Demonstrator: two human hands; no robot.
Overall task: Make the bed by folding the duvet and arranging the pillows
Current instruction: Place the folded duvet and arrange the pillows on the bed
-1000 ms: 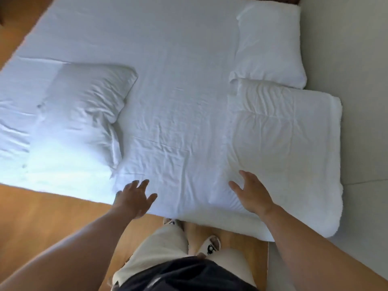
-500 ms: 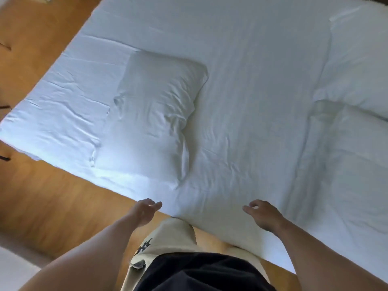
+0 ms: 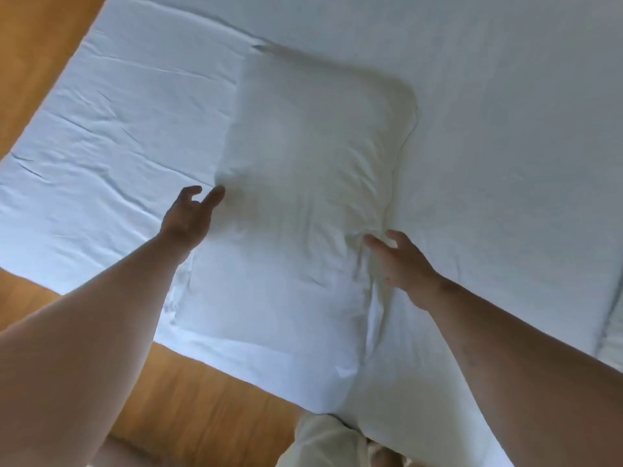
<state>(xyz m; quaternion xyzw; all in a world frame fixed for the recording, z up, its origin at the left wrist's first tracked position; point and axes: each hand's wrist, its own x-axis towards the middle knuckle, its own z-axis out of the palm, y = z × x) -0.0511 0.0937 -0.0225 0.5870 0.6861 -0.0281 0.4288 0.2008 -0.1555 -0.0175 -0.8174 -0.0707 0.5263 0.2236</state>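
Two bare hands reach over a white pillow (image 3: 313,183) that lies lengthwise across the near side of a bed, its near end close to the mattress edge. A wrinkled white sheet (image 3: 128,129) covers the bed around it. Wooden floor (image 3: 209,402) shows to the left and below, and pale trousers (image 3: 323,443) sit at the bottom edge. At the far right, a thicker fold of white bedding (image 3: 615,342) is just visible. Nothing lies between the hands and the pillow.

The left hand (image 3: 187,217) is at the pillow's left side, fingers loosely spread, one fingertip at the pillow's edge and holding nothing. The right hand (image 3: 401,264) is at the creased right side, fingers (image 3: 374,246) apart and relaxed against the cloth, not gripping.

Half a second earlier both hands hung at the near edge of the bed, short of the pillow; they have since come forward to either side of it, and the pillow now fills the middle of the view.
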